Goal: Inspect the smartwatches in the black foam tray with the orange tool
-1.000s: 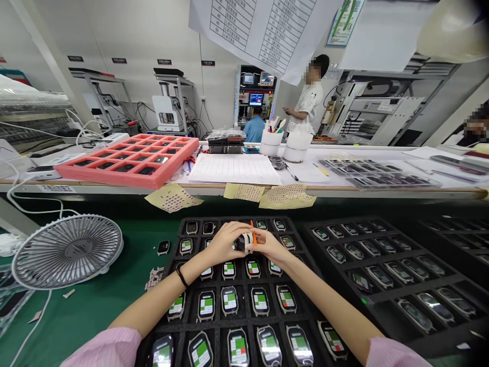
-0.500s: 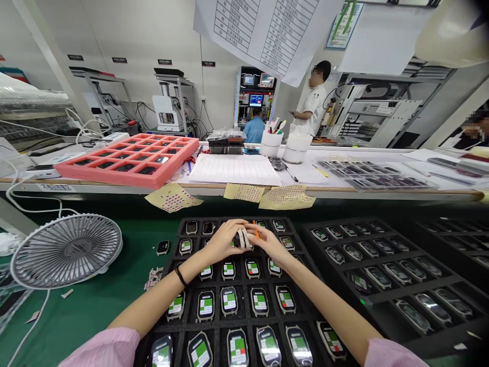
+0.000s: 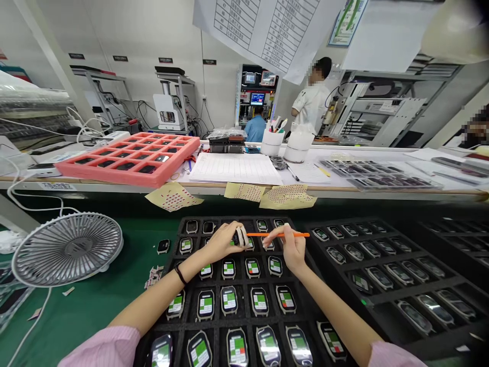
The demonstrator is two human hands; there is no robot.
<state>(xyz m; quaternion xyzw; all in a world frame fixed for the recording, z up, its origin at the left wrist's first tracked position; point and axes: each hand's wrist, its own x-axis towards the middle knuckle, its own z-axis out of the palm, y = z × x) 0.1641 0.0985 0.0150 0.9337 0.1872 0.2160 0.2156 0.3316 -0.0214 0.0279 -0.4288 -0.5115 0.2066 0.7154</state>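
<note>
My left hand [image 3: 225, 239] is closed around a smartwatch body [image 3: 236, 239], held above the black foam tray [image 3: 240, 280]. Pale bands, which look like finger cots, cover fingertips of that hand and hide most of the watch. My right hand [image 3: 292, 250] pinches a thin orange stick [image 3: 263, 235], like a pen or probe. The stick lies level, its left end at the watch or the left fingertips; whether it touches cannot be made out. Rows of smartwatches with lit green-and-white screens, a few with red patches, such as this smartwatch [image 3: 260, 300], sit in the tray's compartments.
A second black tray [image 3: 382, 260] of watches lies to the right. On the left are a grey fan [image 3: 66, 250] and a loose watch [image 3: 163, 246] on the green mat [image 3: 133, 239]. The shelf ahead bears a pink foam tray [image 3: 153, 178] and paper sheets [image 3: 235, 168]. People stand beyond.
My right hand has moved right, away from my left hand, and the orange stick has swung from steep to level. My left hand stays nearly in place with the watch.
</note>
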